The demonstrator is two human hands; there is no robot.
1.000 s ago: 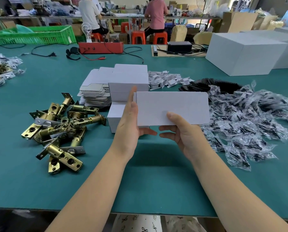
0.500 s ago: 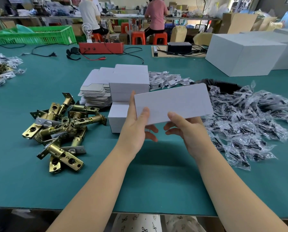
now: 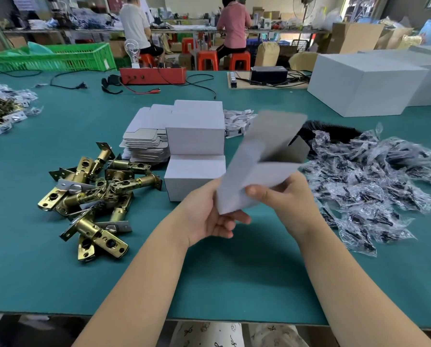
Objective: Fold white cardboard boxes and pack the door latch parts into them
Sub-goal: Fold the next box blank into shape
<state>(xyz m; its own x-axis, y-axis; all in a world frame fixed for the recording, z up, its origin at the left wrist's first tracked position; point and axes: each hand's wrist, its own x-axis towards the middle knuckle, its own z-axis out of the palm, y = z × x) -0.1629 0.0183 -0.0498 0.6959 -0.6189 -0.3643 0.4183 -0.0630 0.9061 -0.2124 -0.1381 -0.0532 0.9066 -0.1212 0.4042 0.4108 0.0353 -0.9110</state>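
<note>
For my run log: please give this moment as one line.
step: opening box | both hands: left hand, right hand hold white cardboard box | latch parts: unpacked on table

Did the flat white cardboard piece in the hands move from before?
Yes. The flat white cardboard piece tipped up and opened, its far end swinging toward the black parts pile, while the stacked white boxes stayed put.

You held a white cardboard box blank [image 3: 257,171] above the green table [image 3: 59,279], tilted and blurred, one end opened into a sleeve; your left hand [image 3: 209,214] gripped its lower corner and your right hand [image 3: 284,199] pinched its lower edge with the thumb on top. To your left lay a heap of brass door latches [image 3: 94,196], with two folded white boxes [image 3: 195,149] and a stack of flat blanks [image 3: 146,144] behind, and to your right a pile of small plastic bags [image 3: 374,186].
</note>
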